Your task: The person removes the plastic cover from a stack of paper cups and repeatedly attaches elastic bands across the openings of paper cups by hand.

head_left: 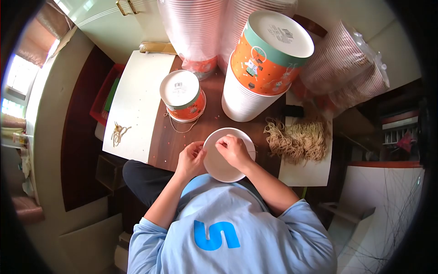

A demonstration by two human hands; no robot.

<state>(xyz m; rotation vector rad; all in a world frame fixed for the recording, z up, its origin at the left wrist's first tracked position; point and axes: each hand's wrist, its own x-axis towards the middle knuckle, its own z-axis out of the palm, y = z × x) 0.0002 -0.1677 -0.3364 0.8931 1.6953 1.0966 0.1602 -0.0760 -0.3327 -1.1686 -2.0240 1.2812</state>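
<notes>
A white-lined paper bucket (223, 171) stands mouth up at the table's near edge, against the blue shirt. My left hand (192, 157) is at the bucket's left rim, thumb and fingers pinched together. Over the opening, near its right side, my right hand (233, 150) has its fingers curled in. What either hand pinches is too small to make out. A thin string end shows at the right rim. Just beyond, an upside-down orange and green bucket (187, 106) has a string handle around it. A bundle of beige strings (301, 139) lies on the right.
A tall stack of inverted buckets (255, 77) rises behind my hands. Plastic-wrapped bucket stacks (194, 32) stand at the back, with more wrapped stacks (340, 59) at the right. A few loose strings (119, 133) lie on the white board (141, 86) at the left.
</notes>
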